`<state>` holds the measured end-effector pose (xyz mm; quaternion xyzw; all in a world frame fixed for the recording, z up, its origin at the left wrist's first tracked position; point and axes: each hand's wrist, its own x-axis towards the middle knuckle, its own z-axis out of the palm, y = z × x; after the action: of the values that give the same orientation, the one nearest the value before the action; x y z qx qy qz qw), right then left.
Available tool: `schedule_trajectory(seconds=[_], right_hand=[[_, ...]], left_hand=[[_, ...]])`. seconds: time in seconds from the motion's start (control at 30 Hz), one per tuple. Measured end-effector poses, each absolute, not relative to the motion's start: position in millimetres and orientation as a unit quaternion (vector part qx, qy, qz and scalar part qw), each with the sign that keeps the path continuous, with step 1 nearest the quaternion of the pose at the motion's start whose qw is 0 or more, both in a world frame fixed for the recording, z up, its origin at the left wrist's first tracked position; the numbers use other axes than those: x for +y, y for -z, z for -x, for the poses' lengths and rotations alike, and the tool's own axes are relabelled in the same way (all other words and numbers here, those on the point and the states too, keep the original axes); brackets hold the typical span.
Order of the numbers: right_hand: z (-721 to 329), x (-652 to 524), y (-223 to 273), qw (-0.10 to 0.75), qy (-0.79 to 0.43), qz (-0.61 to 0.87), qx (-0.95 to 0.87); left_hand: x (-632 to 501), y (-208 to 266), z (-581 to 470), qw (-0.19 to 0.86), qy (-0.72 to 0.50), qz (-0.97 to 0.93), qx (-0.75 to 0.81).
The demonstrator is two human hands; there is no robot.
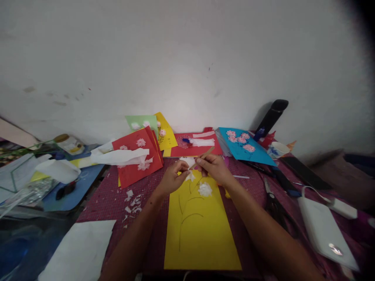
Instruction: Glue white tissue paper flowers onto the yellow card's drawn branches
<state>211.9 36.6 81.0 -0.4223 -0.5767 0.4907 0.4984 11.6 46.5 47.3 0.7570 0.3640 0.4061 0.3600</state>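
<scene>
If our right hand (215,168), holding a flat brown stick (209,151), pushes too hard, we might rip the thin white paper (189,160) between our hands. Our left hand (175,177) has its fingers close together there, but we can't tell if they grip it. The paper looks soft and crinkly, and the yellow sheet (205,238) lies under our hands

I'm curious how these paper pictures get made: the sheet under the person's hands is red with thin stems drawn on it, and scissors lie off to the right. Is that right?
Not quite: the head view shows that the sheet under the hands is yellow, not red. It does have thin stems drawn on it, and scissors lie off to the right.
</scene>
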Motion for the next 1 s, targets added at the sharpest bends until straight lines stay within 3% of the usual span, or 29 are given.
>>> schedule_trajectory(seconds=[0.33, 0.7, 1.0], right_hand=[[-199.6, 32.1, -63.9, 0.433, -0.445, 0.422, -0.661], [-186.3, 37.1, -39.6, 0.303, -0.231, 0.497, -0.779], [-185.7, 38.5, -32.6, 0.271, -0.204, 0.495, -0.800]], left_hand=[[42.3, -31.0, -3.5, 0.348, -0.357, -0.803, 0.327], [49.3, -8.5, -1.2, 0.313, -0.295, -0.815, 0.389], [50.5, -6.6, -2.0, 0.295, -0.293, -0.817, 0.398]])
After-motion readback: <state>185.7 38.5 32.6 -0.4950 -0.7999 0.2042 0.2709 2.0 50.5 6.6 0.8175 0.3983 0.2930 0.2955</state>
